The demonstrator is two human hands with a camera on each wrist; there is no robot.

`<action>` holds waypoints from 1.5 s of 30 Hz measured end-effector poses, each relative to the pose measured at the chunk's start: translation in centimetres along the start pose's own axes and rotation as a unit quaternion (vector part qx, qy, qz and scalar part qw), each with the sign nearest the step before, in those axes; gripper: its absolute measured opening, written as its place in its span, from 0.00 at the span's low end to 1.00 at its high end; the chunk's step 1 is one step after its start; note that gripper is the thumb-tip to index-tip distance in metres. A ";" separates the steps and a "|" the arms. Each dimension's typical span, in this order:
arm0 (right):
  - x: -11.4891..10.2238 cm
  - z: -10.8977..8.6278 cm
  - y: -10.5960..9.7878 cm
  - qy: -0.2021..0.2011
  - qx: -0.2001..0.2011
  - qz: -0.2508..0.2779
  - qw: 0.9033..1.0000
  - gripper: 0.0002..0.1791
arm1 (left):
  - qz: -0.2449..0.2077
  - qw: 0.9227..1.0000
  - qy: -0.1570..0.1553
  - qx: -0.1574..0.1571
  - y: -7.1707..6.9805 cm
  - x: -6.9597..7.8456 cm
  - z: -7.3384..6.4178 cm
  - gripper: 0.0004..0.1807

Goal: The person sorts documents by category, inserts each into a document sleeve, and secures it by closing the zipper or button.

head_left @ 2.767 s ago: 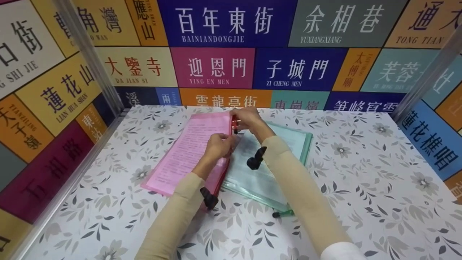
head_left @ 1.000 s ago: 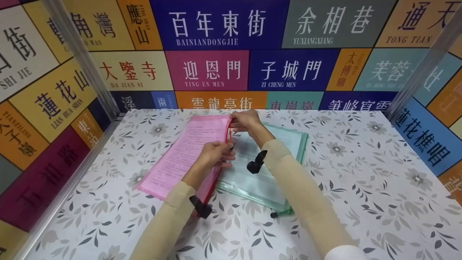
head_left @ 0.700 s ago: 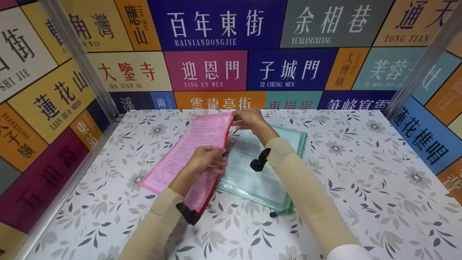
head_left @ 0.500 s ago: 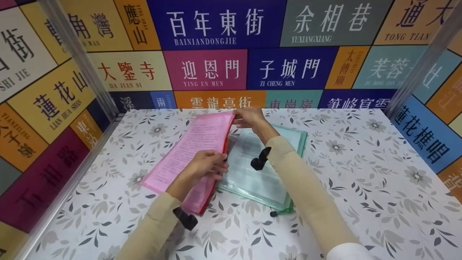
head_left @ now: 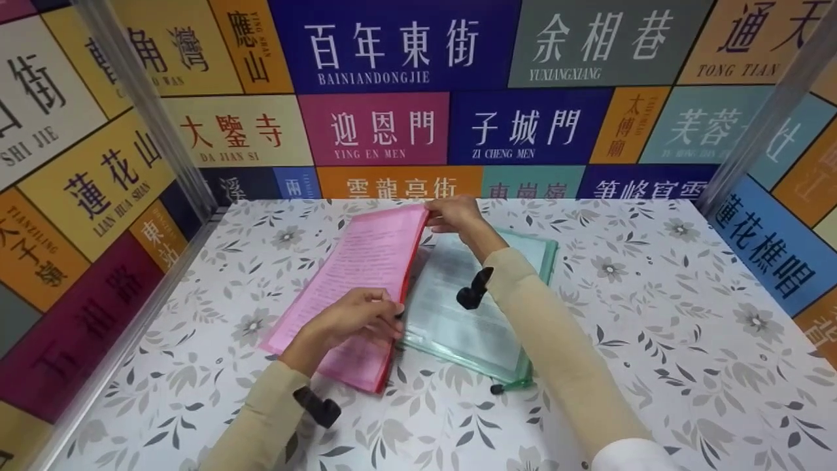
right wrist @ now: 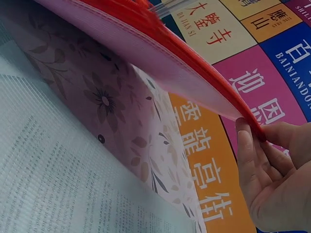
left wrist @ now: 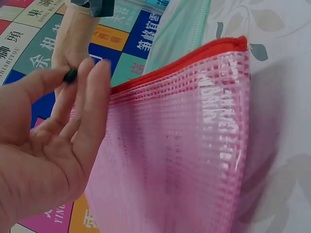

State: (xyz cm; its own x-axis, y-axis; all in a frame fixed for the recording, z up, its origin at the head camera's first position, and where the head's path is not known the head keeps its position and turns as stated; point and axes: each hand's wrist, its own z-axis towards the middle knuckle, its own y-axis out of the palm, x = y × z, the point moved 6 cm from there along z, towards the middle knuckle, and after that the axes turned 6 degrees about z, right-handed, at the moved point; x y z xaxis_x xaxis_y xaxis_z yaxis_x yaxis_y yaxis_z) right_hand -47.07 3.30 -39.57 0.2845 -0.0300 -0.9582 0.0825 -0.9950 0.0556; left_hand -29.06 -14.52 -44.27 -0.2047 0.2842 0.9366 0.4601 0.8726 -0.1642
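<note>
A pink translucent zip document pouch [head_left: 366, 248] with printed pages inside lies tilted, its red zipper edge [head_left: 410, 268] raised off the table. My right hand [head_left: 458, 214] pinches the far end of that edge; the right wrist view shows thumb and fingers on the red corner [right wrist: 255, 128]. Lower along the zipper, my left hand [head_left: 353, 317] pinches the dark-tipped zipper pull [left wrist: 70, 76] between thumb and index finger, its other fingers loosely extended. The zipper's near corner [left wrist: 238, 43] stands free of both hands.
A green zip document pouch [head_left: 480, 288] with printed pages lies to the right, partly under the pink one. Its black-tipped pull [head_left: 498, 389] hangs at the near corner. Sign-patterned panels [head_left: 373, 127] wall in the flower-patterned table [head_left: 654, 314] at the back and sides.
My left hand has moved down the red zipper edge toward the near corner. My right hand stays at the far corner, shifting only slightly. The green pouch lies still.
</note>
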 end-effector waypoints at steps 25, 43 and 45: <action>-1.1 0.5 -3.0 -0.014 0.043 0.010 0.999 0.19 | 0.120 0.949 0.041 -0.289 2.8 -1.0 -4.0 0.13; -0.3 1.3 -4.6 -0.017 0.061 0.011 0.998 0.18 | 0.155 0.903 -0.035 -0.400 4.0 -2.4 -6.2 0.13; -0.1 1.5 -4.5 -0.016 0.064 0.014 0.998 0.18 | 0.156 0.902 -0.033 -0.402 4.0 -2.4 -6.3 0.13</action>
State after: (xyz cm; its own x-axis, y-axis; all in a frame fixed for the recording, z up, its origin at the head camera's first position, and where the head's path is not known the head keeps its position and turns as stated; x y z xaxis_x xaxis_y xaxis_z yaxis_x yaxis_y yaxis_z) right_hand -48.92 7.67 -40.10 0.2542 -0.0596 -0.9653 -0.0490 -0.9976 0.0487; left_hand -21.34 -14.22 -45.21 0.0045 0.5124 0.8587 0.9764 0.1831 -0.1144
